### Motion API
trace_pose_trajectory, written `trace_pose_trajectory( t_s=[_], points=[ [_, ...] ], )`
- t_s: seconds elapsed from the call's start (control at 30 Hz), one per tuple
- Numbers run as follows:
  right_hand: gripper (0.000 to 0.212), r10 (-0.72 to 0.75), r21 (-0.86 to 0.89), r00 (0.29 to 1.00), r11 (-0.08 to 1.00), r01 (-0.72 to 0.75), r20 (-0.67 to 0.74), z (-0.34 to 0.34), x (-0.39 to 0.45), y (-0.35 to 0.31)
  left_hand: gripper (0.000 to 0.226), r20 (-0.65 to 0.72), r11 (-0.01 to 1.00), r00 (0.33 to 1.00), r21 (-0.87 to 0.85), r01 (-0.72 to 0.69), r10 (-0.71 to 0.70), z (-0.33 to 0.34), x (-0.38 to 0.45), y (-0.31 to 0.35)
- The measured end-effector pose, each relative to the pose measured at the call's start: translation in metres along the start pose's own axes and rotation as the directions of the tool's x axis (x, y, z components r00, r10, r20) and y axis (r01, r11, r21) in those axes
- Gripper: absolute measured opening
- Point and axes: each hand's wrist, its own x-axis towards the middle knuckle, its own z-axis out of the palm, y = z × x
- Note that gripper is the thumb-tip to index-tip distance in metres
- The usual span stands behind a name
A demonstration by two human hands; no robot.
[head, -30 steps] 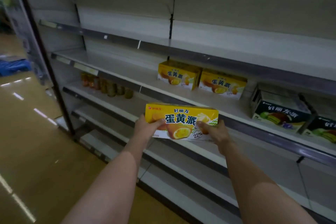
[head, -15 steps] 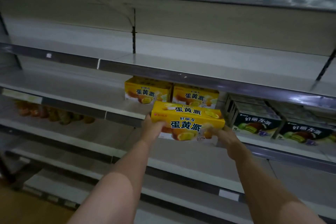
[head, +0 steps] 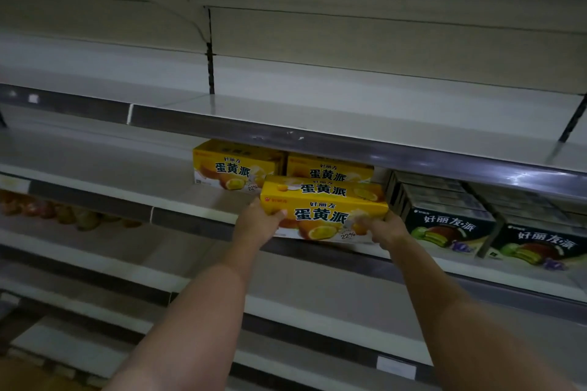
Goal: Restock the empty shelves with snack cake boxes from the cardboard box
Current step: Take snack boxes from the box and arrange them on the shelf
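A yellow snack cake box (head: 324,206) is held between both hands at the front edge of the middle shelf (head: 190,200). My left hand (head: 259,222) grips its left end and my right hand (head: 382,227) grips its right end. Two more yellow boxes stand further back on the same shelf: the left yellow box (head: 233,165) and the right yellow box (head: 328,168), which is partly hidden behind the held one. The cardboard box is out of view.
Dark snack cake boxes (head: 451,228) fill the shelf to the right, another dark box (head: 540,247) beside them. The upper shelf (head: 349,111) overhangs the yellow boxes. Small packs (head: 63,213) lie on the lower shelf at left. More shelves run below.
The yellow box has moved forward and up from in front of the shelves to the middle shelf's front edge, in front of the right stocked box. The view has drawn closer to the shelves.
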Motion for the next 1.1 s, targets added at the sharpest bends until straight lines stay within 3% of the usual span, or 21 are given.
trace_pose_trajectory(
  t_s=[0.2,0.4,0.57,0.77,0.97,1.1],
  points=[
    [0.016,0.017,0.031,1.0,0.999,-0.017,-0.015,-0.001,0.017,-0.003,0.036,-0.048,0.999,0.998,-0.043,0.025,-0.027,0.02,0.024,0.005],
    [0.012,0.002,0.133,1.0,0.991,0.001,-0.024,0.008,0.048,-0.004,0.044,-0.034,0.999,0.999,0.021,0.038,-0.037,0.03,0.061,0.008],
    [0.016,0.044,0.048,0.995,0.998,-0.04,-0.085,0.016,0.083,0.009,0.055,0.018,0.996,0.997,0.044,0.081,-0.082,0.043,0.087,0.005],
    [0.015,0.104,0.013,0.983,0.995,-0.103,-0.155,0.022,0.101,0.014,0.055,0.036,0.993,0.999,0.11,0.036,-0.041,0.053,0.11,0.003],
    [0.02,0.054,0.018,0.988,0.998,-0.052,-0.148,0.026,0.111,0.014,0.061,0.06,1.0,0.998,0.008,0.03,-0.031,0.058,0.123,0.002],
    [0.007,-0.003,0.04,0.991,0.999,0.008,-0.136,0.025,0.115,0.013,0.062,0.029,0.996,0.998,-0.072,0.051,-0.049,0.066,0.126,0.003]
  ],
)
